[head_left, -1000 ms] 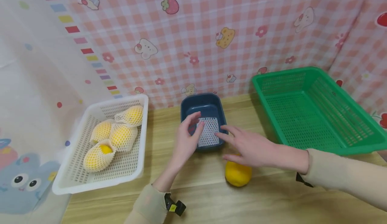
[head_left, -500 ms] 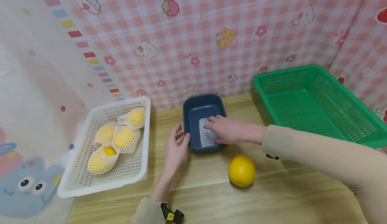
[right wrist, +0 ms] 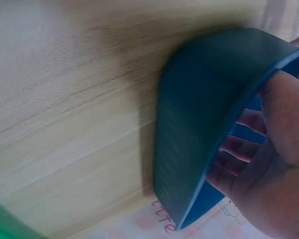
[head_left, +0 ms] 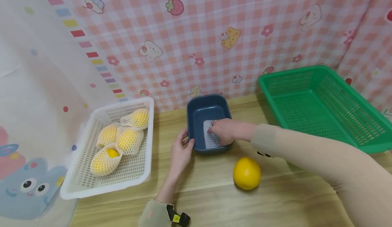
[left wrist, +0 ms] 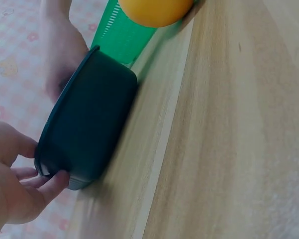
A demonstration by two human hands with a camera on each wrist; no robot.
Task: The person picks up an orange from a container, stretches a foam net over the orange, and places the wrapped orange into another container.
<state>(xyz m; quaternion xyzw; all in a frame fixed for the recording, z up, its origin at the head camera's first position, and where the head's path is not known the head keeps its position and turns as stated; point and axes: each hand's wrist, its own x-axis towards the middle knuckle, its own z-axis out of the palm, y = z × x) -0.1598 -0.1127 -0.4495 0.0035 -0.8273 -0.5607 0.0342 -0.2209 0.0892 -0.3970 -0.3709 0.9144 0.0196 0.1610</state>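
A small dark blue plastic bin (head_left: 209,101) stands at the middle of the wooden table, with white foam fruit nets (head_left: 209,139) lying flat inside. My left hand (head_left: 181,152) holds the bin's near left corner, thumb and fingers against its outside; the left wrist view shows the fingers (left wrist: 54,184) on the wall and rim. My right hand (head_left: 226,131) reaches over the right rim, its bent fingers on the foam nets. In the right wrist view the fingers (right wrist: 241,147) dip into the bin; whether they pinch a net is hidden. A round yellow-orange fruit (head_left: 247,173) sits bare nearby.
On the left, a white basket (head_left: 150,165) holds several yellow fruits (head_left: 105,160) in foam nets. A large green basket (head_left: 318,118) stands at the right. Behind the table (head_left: 208,199) hangs a pink checked cloth (head_left: 183,43).
My right hand has moved from above the fruit into the bin, onto the foam nets, and its fingers have bent. My left hand has shifted from over the bin to its left corner.
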